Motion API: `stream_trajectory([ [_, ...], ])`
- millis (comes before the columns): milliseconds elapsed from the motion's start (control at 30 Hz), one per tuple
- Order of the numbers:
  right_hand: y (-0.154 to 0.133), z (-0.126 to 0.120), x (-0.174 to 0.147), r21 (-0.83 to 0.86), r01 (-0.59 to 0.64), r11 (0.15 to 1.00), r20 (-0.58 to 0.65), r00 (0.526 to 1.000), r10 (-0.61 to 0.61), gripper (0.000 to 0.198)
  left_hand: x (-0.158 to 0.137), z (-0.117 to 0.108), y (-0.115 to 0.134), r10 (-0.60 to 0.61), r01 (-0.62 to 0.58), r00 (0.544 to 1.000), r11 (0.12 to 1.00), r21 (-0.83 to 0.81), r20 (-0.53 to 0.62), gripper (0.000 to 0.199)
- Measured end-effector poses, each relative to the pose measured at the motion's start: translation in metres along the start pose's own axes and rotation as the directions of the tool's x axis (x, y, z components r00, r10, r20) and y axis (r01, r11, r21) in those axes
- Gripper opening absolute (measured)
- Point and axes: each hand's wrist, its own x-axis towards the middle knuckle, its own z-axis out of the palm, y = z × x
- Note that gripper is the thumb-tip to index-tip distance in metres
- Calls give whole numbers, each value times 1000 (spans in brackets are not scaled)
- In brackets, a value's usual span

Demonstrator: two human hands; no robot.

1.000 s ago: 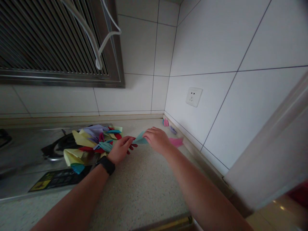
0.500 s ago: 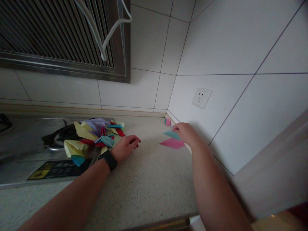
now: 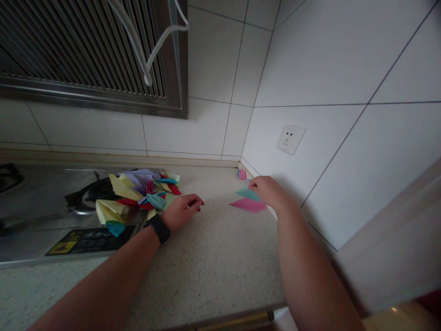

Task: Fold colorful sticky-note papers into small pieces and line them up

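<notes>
My right hand (image 3: 267, 191) is pinched closed at folded paper beside the right wall. A teal folded paper (image 3: 250, 194) lies under its fingertips, with a purple sliver just behind them; which piece they grip is hard to make out. In front lies a pointed pink folded paper (image 3: 248, 205), like a paper plane. My left hand (image 3: 182, 211), with a black band at the wrist, rests over the counter with fingers curled and nothing visible in them. Just left of it is a pile of folded papers (image 3: 143, 188) in yellow, purple, red and teal, partly over the stove.
A small pink and blue folded paper (image 3: 242, 174) stands in the back corner of the speckled counter (image 3: 206, 257). The gas stove (image 3: 37, 207) is at left, under a metal range hood (image 3: 86, 99) with a hanging white cable (image 3: 132, 34). A socket (image 3: 291, 139) sits on the right wall.
The whole view has shifted slightly to the right. Both hands and the papers otherwise keep nearly the same places.
</notes>
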Motion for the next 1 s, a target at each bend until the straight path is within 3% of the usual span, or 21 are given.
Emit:
stream_trajectory([
  [133, -5, -4, -4, -1, 36, 999, 35, 999, -36, 20, 0, 0, -1, 30, -30, 999, 999, 25, 14, 24],
  [400, -4, 10, 3, -31, 50, 998, 101, 994, -47, 18, -1, 0, 1, 24, -25, 999, 999, 28, 26, 27],
  [700, -13, -11, -8, -64, 49, 997, -4, 999, -50, 22, 0, -1, -2, 42, -44, 999, 998, 52, 33, 25],
  [1000, -12, -1, -4, -103, 118, 988, 68, 991, -111, 21, -1, -3, 0, 50, -52, 998, 995, 82, 28, 25],
])
